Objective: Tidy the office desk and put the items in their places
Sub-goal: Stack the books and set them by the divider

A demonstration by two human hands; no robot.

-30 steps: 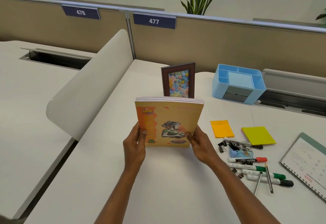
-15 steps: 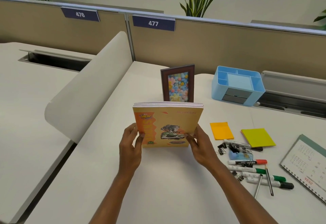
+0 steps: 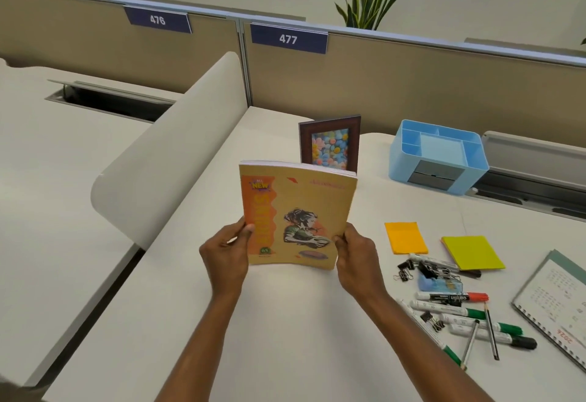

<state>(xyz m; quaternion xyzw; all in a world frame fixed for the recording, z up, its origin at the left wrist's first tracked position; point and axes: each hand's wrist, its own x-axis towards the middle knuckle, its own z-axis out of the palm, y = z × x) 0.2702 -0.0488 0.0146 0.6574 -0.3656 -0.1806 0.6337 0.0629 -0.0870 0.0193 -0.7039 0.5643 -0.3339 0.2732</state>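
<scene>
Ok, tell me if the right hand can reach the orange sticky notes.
Likely yes, once freed: the right hand grips the books, but only bare desk separates it from the orange sticky notes.

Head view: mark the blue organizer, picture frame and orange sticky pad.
blue organizer (image 3: 400, 164), head view, front wall left of its drawer.
picture frame (image 3: 329, 148), head view, middle of the flower picture.
orange sticky pad (image 3: 406, 238), head view, middle of top sheet.
</scene>
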